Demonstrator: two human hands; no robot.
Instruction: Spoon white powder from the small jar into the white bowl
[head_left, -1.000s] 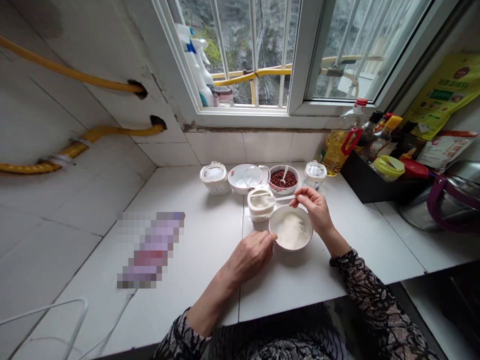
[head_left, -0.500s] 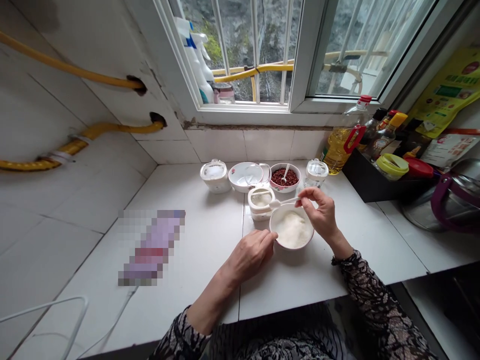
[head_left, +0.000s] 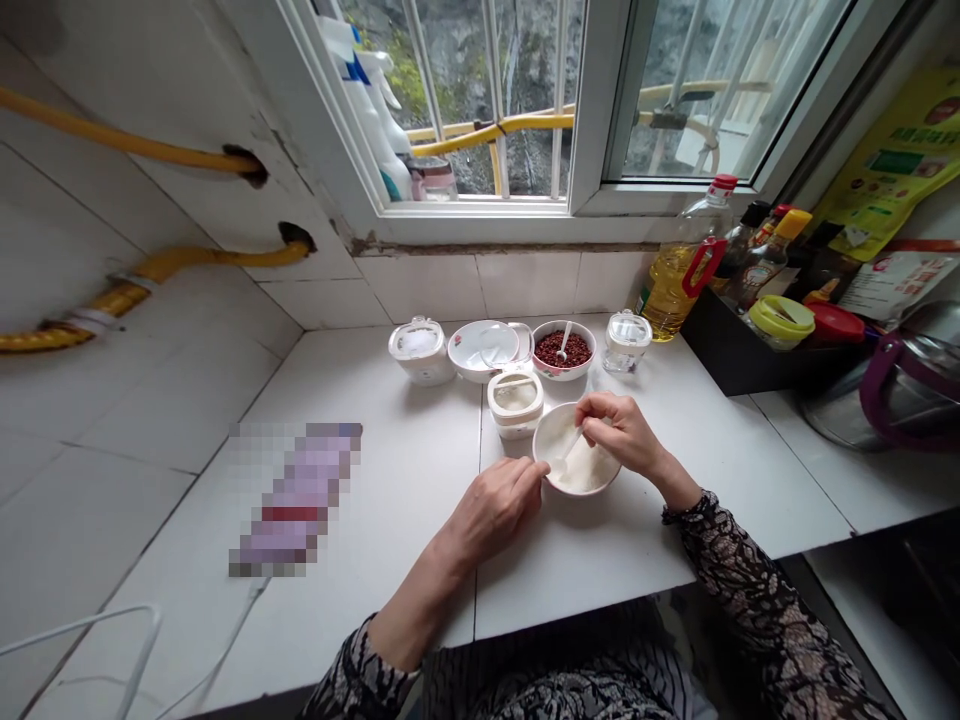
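My right hand [head_left: 616, 432] pinches a small white spoon [head_left: 568, 452], its bowl end down in the white powder [head_left: 589, 468] inside a white bowl [head_left: 612, 478]. My left hand [head_left: 504, 505] has its fingers closed on the near left rim of that bowl. Just behind and left of the bowl stands a square white container [head_left: 515, 402], its lid open and pale contents inside. Farther back, a bowl [head_left: 564, 350] of dark red beans has its own white spoon [head_left: 565, 338] in it.
Along the back are a lidded white jar [head_left: 421, 350], a white bowl [head_left: 484, 350], a clear jar [head_left: 627, 342] and an oil bottle [head_left: 675, 285]. A black condiment box [head_left: 720, 350] and metal pot [head_left: 840, 410] sit right. A blurred purple item [head_left: 304, 490] with a cable lies left.
My right hand has moved left and lowered the spoon from above the back rim near the square container into the powder. My left hand still holds the rim. The whole view has shifted slightly.
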